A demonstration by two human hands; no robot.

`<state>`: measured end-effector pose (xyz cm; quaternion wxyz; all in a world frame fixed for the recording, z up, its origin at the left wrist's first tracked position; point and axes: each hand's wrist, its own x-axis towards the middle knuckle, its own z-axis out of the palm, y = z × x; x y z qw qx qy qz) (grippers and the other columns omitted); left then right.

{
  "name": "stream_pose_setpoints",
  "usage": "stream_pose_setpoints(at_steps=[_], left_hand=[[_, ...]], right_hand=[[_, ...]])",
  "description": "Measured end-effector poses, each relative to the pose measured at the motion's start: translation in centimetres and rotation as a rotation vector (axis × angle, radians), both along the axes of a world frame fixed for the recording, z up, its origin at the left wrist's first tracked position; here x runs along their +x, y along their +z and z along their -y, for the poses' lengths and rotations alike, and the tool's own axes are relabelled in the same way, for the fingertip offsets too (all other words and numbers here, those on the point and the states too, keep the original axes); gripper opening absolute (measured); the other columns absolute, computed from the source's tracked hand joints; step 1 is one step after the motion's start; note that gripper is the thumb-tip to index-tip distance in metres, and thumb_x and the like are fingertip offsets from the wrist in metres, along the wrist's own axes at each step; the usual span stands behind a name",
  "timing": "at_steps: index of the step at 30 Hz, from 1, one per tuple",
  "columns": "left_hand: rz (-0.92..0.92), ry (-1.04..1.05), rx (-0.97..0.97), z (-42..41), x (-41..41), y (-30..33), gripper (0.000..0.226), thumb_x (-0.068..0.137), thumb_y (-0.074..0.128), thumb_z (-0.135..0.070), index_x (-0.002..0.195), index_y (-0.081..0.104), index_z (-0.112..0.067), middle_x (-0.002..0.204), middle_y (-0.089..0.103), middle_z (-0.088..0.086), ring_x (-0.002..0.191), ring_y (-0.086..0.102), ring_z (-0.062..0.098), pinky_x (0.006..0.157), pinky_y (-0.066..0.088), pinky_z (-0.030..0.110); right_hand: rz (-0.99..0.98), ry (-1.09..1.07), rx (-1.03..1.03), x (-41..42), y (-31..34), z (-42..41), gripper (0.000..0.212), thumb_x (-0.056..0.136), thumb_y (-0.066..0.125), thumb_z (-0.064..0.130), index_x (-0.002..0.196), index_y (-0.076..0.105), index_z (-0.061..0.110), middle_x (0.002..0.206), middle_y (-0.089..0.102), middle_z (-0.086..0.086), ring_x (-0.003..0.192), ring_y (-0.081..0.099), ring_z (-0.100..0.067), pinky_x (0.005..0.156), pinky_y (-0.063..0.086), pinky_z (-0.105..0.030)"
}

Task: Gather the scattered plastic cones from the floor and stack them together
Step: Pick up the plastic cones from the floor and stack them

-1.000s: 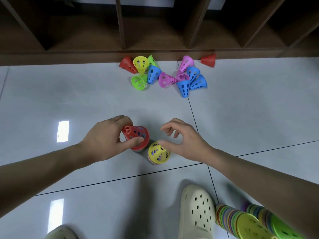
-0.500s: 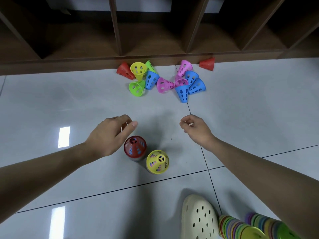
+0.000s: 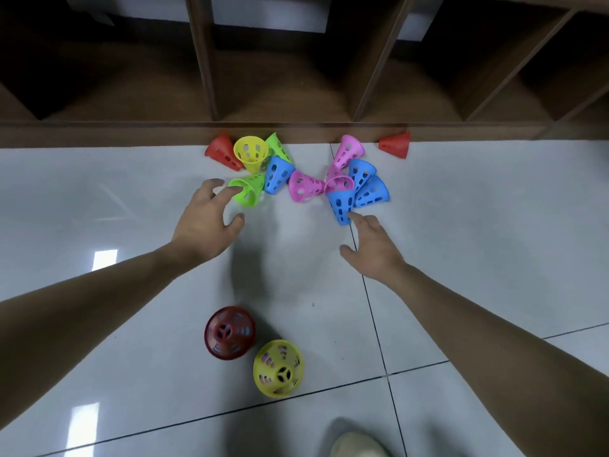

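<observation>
Two upright cone stacks stand near me on the floor, one topped red [image 3: 229, 332] and one topped yellow [image 3: 278, 368]. Several loose cones lie by the shelf base: a red cone [image 3: 223, 151], a yellow cone [image 3: 251, 152], a green cone [image 3: 247, 191], a blue cone [image 3: 276, 175], a pink cone [image 3: 304, 186], another blue cone [image 3: 342, 203] and a far red cone [image 3: 396, 145]. My left hand [image 3: 206, 221] reaches with spread fingers, its fingertips at the green cone's rim. My right hand [image 3: 372, 245] is open, a fingertip beside the blue cone's narrow end.
A dark wooden shelf unit [image 3: 296, 130] with open compartments runs along the back, its base right behind the cones. White glossy floor tiles [image 3: 494, 242] spread all around. The toe of a pale clog [image 3: 357, 443] shows at the bottom edge.
Both hands have moved away from the two stacks and forward to the loose cones by the shelf. The view has shifted forward, so the stacks now sit lower in the frame.
</observation>
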<state>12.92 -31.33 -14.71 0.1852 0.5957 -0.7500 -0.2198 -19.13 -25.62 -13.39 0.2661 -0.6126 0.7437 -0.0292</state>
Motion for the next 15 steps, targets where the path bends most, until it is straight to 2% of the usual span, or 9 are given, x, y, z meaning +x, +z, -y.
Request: stream_pose_setpoints(at_steps=[2, 5, 8, 10, 12, 15], left_hand=[[0.11, -0.078, -0.033, 1.6, -0.4, -0.2, 0.064, 0.088, 0.062, -0.04, 0.147, 0.046, -0.02, 0.154, 0.036, 0.015, 0.131, 0.042, 0.038, 0.109, 0.041, 0.051], [0.177, -0.099, 0.011, 4.2, -1.3, -0.3, 0.075, 0.086, 0.068, -0.043, 0.152, 0.038, -0.022, 0.159, 0.031, 0.013, 0.136, 0.035, 0.038, 0.112, 0.035, 0.052], [0.195, -0.092, 0.095, 6.4, -2.4, -0.6, 0.072, 0.085, 0.062, -0.055, 0.149, 0.045, -0.026, 0.157, 0.035, 0.012, 0.137, 0.034, 0.038, 0.113, 0.032, 0.05], [0.278, -0.132, 0.192, 7.1, -2.6, -1.1, 0.069, 0.088, 0.061, -0.059, 0.148, 0.046, -0.03, 0.159, 0.033, 0.008, 0.141, 0.031, 0.035, 0.115, 0.029, 0.048], [0.329, -0.163, 0.202, 7.0, -2.6, -1.5, 0.064, 0.088, 0.063, -0.057, 0.145, 0.049, -0.03, 0.154, 0.039, 0.008, 0.137, 0.036, 0.033, 0.112, 0.032, 0.046], [0.318, -0.159, 0.13, 6.4, -2.3, -1.7, 0.051, 0.086, 0.069, -0.049, 0.127, 0.058, -0.022, 0.128, 0.053, 0.011, 0.113, 0.052, 0.035, 0.098, 0.043, 0.042]], right_hand=[[-0.064, 0.094, 0.006, 0.4, -0.2, 0.9, 0.079, 0.094, 0.06, 0.036, 0.158, 0.015, 0.023, 0.161, 0.017, -0.008, 0.144, 0.028, -0.026, 0.113, 0.037, -0.042], [-0.112, 0.119, 0.016, 0.3, -0.5, 2.7, 0.084, 0.095, 0.06, 0.036, 0.159, 0.007, 0.027, 0.165, 0.004, -0.008, 0.148, 0.023, -0.027, 0.111, 0.04, -0.043], [-0.161, 0.164, 0.026, 0.0, -0.5, 5.1, 0.089, 0.092, 0.062, 0.034, 0.16, 0.004, 0.031, 0.166, -0.002, -0.004, 0.152, 0.013, -0.028, 0.112, 0.039, -0.044], [-0.164, 0.173, 0.049, -0.1, -0.5, 6.7, 0.09, 0.091, 0.063, 0.034, 0.16, 0.006, 0.03, 0.166, -0.001, -0.002, 0.152, 0.01, -0.03, 0.114, 0.036, -0.046], [-0.144, 0.162, 0.082, 0.1, -0.7, 7.8, 0.087, 0.091, 0.064, 0.034, 0.159, 0.012, 0.026, 0.166, 0.002, -0.003, 0.151, 0.015, -0.031, 0.115, 0.036, -0.046], [-0.025, 0.111, 0.052, 0.1, -1.4, 7.7, 0.069, 0.089, 0.068, 0.029, 0.149, 0.036, 0.019, 0.153, 0.026, -0.005, 0.132, 0.045, -0.029, 0.103, 0.047, -0.041]])
